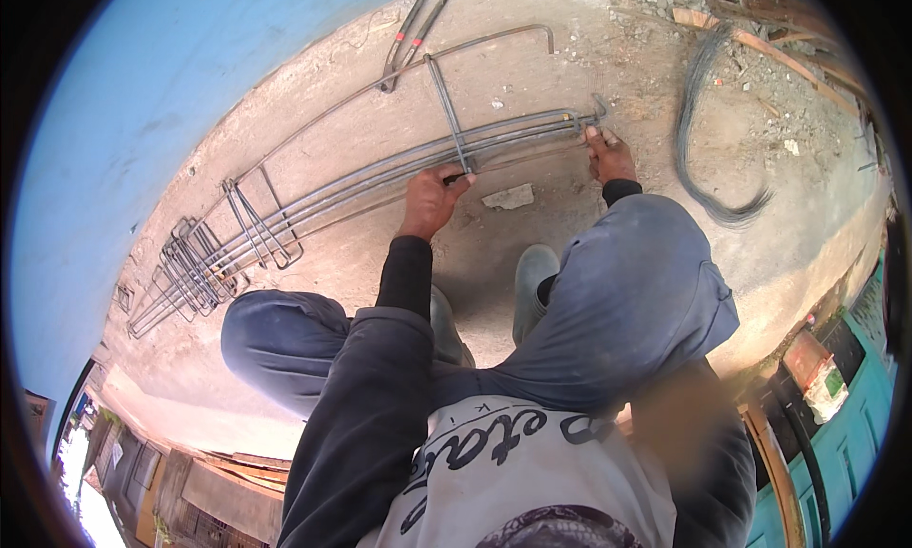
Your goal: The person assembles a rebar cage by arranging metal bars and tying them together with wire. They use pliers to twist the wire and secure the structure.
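Several long steel rebar rods (380, 175) lie side by side on the ground, running from the lower left toward my right hand, with hooked ends there. My left hand (435, 198) is closed around the near corner of a rectangular steel stirrup (445, 102) that stands across the rods. The fingers of my right hand (610, 157) pinch at the hooked rod ends; exactly which rod they grip is partly hidden. One more rod with a bent end (494, 37) lies farther off, touching the stirrup's far corner. More stirrups (195, 268) are bunched around the rods at the left.
A long-handled tool (414, 37) with black handles and red bands lies beyond the far rod. At right, a bundle of thin wire (686, 135) curves near wooden pieces (793, 66) and rubble. A flat stone chip (509, 198) lies before my boots. A blue wall (161, 102) borders the left.
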`<move>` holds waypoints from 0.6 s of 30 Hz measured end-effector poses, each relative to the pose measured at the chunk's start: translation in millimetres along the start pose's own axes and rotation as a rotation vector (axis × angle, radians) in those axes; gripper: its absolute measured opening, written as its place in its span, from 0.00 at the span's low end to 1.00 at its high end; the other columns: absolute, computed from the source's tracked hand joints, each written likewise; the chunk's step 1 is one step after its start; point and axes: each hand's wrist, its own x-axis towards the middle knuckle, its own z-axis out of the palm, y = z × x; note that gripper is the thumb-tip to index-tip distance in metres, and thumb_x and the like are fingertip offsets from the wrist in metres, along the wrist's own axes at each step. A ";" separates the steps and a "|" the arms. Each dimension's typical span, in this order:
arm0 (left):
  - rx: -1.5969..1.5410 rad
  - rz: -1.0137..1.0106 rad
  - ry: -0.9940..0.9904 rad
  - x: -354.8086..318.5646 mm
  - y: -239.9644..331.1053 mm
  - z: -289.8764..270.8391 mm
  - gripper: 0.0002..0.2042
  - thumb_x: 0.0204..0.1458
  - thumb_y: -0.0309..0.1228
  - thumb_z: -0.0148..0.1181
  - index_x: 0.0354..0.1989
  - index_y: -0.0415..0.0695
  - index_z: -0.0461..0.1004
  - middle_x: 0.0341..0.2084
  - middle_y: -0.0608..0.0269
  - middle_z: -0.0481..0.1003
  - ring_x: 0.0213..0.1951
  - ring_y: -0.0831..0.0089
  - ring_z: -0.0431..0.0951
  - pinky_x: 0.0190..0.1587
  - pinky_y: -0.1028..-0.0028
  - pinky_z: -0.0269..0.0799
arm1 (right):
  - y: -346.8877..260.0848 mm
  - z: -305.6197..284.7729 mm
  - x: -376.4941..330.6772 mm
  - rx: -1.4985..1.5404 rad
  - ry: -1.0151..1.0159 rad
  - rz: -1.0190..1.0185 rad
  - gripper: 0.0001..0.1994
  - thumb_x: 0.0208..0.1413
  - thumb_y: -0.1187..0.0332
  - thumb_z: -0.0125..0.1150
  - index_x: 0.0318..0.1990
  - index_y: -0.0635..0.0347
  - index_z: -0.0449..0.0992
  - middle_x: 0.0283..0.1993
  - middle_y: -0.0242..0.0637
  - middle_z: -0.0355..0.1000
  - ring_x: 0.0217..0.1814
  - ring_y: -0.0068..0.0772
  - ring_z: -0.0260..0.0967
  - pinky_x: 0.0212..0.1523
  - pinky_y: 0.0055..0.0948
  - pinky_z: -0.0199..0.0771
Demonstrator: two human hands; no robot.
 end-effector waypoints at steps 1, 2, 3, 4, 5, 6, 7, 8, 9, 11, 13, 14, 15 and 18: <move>-0.006 0.019 0.001 0.8 0.1 1.4 0.19 0.51 0.43 0.67 0.42 0.39 0.81 0.35 0.47 0.81 0.39 0.58 0.81 0.47 0.68 0.73 | 3.5 -1.4 0.6 0.009 0.019 0.000 0.28 0.57 0.45 0.57 0.49 0.65 0.78 0.49 0.57 0.76 0.57 0.49 0.71 0.59 0.38 0.64; -0.017 0.012 -0.001 0.1 -2.0 0.7 0.19 0.51 0.42 0.68 0.42 0.38 0.81 0.35 0.47 0.81 0.39 0.58 0.81 0.46 0.68 0.73 | -1.8 1.9 -2.7 0.020 0.028 -0.002 0.27 0.57 0.45 0.57 0.47 0.65 0.79 0.47 0.56 0.76 0.55 0.49 0.72 0.57 0.39 0.65; -0.029 0.004 -0.004 -0.6 -3.9 0.0 0.19 0.51 0.42 0.68 0.42 0.38 0.81 0.34 0.47 0.81 0.38 0.59 0.81 0.46 0.68 0.73 | -7.2 1.9 -7.9 0.057 -0.007 0.005 0.27 0.57 0.45 0.57 0.45 0.65 0.79 0.46 0.56 0.77 0.53 0.49 0.73 0.56 0.40 0.66; -0.040 -0.003 -0.007 -1.3 -5.7 -0.8 0.19 0.51 0.41 0.68 0.42 0.37 0.81 0.34 0.47 0.81 0.38 0.59 0.81 0.46 0.68 0.73 | -12.4 2.8 -10.4 0.073 -0.029 0.011 0.27 0.57 0.45 0.57 0.44 0.64 0.79 0.45 0.55 0.77 0.52 0.49 0.73 0.54 0.40 0.66; -0.031 0.009 -0.002 -1.6 -5.2 -0.4 0.18 0.50 0.41 0.68 0.41 0.38 0.81 0.34 0.47 0.81 0.37 0.59 0.81 0.45 0.68 0.73 | -17.4 1.0 -13.6 0.087 -0.045 0.020 0.26 0.57 0.45 0.57 0.42 0.64 0.80 0.43 0.54 0.77 0.50 0.48 0.74 0.53 0.41 0.67; -0.023 0.021 0.003 -1.5 -4.3 0.5 0.18 0.50 0.40 0.68 0.41 0.38 0.81 0.33 0.48 0.81 0.36 0.59 0.81 0.44 0.69 0.73 | -18.2 -0.2 -14.0 0.079 -0.049 0.026 0.26 0.57 0.45 0.57 0.42 0.64 0.80 0.41 0.53 0.77 0.48 0.47 0.74 0.52 0.41 0.67; -0.014 0.033 0.008 -1.5 -3.4 1.6 0.17 0.50 0.40 0.68 0.41 0.39 0.81 0.32 0.48 0.81 0.35 0.59 0.81 0.43 0.69 0.73 | -16.1 -0.3 -12.6 0.085 -0.046 0.016 0.24 0.58 0.46 0.57 0.41 0.62 0.79 0.37 0.48 0.74 0.42 0.41 0.70 0.45 0.38 0.64; -0.004 0.041 0.020 -1.4 -4.0 4.1 0.16 0.50 0.41 0.69 0.40 0.40 0.82 0.32 0.50 0.81 0.34 0.58 0.80 0.43 0.67 0.72 | -14.1 -1.7 -12.2 0.089 -0.041 0.006 0.22 0.59 0.48 0.57 0.40 0.60 0.78 0.32 0.42 0.71 0.35 0.36 0.66 0.38 0.35 0.61; 0.006 0.048 0.031 -1.0 -4.4 7.0 0.16 0.49 0.41 0.69 0.38 0.42 0.82 0.31 0.53 0.82 0.32 0.58 0.80 0.43 0.66 0.71 | -9.2 -1.7 -8.2 0.105 -0.029 -0.021 0.17 0.61 0.51 0.58 0.39 0.57 0.77 0.26 0.32 0.64 0.24 0.25 0.57 0.26 0.28 0.53; 0.024 0.078 0.063 -0.5 -7.9 11.5 0.15 0.49 0.43 0.69 0.37 0.44 0.83 0.31 0.56 0.82 0.31 0.58 0.79 0.44 0.64 0.67 | -7.6 -6.2 -8.5 0.130 0.007 -0.121 0.13 0.64 0.54 0.58 0.41 0.54 0.75 0.19 0.21 0.58 0.13 0.14 0.47 0.14 0.22 0.46; 0.039 0.123 0.105 -0.7 -14.0 15.0 0.15 0.49 0.43 0.69 0.36 0.45 0.83 0.30 0.58 0.82 0.31 0.59 0.78 0.47 0.63 0.62 | -10.2 -14.3 -15.6 0.195 0.003 -0.193 0.14 0.66 0.54 0.55 0.46 0.54 0.73 0.20 0.21 0.58 0.14 0.14 0.47 0.14 0.21 0.46; 0.041 0.142 0.116 -0.6 -13.1 16.5 0.15 0.49 0.41 0.69 0.37 0.43 0.83 0.30 0.55 0.81 0.31 0.60 0.78 0.44 0.65 0.66 | -18.5 -19.6 -25.7 0.249 -0.021 -0.190 0.15 0.66 0.53 0.54 0.48 0.55 0.73 0.20 0.21 0.58 0.14 0.14 0.47 0.14 0.21 0.46; 0.056 0.146 0.143 -4.2 -14.2 11.4 0.14 0.49 0.39 0.70 0.38 0.42 0.82 0.30 0.52 0.81 0.30 0.61 0.79 0.41 0.67 0.70 | -46.8 -22.8 -57.2 0.356 -0.123 -0.114 0.16 0.67 0.53 0.53 0.50 0.54 0.72 0.21 0.21 0.58 0.14 0.14 0.47 0.14 0.21 0.46; 0.038 0.160 0.150 -3.1 -10.9 14.0 0.14 0.49 0.37 0.71 0.38 0.40 0.82 0.29 0.50 0.81 0.29 0.63 0.79 0.38 0.69 0.73 | -46.5 -33.6 -100.3 0.382 -0.378 0.020 0.17 0.69 0.53 0.49 0.53 0.54 0.71 0.22 0.21 0.58 0.15 0.13 0.48 0.16 0.20 0.48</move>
